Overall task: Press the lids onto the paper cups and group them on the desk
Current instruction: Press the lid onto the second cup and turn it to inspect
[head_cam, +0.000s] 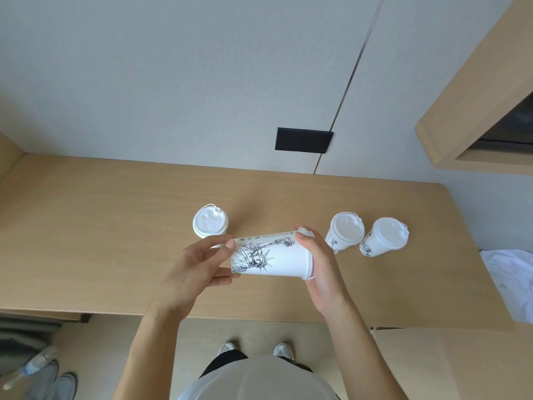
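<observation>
The left hand (199, 269) grips the bottom end of a printed paper cup (271, 256) held sideways above the tabletop (101, 241), while the right hand (320, 267) is closed over its lid (306, 231) at the mouth end. Behind it one lidded cup (210, 225) stands alone to the left, and two lidded cups (344, 232) stand close together to the right.

Bright even light, soft shadows, bowed edges
</observation>
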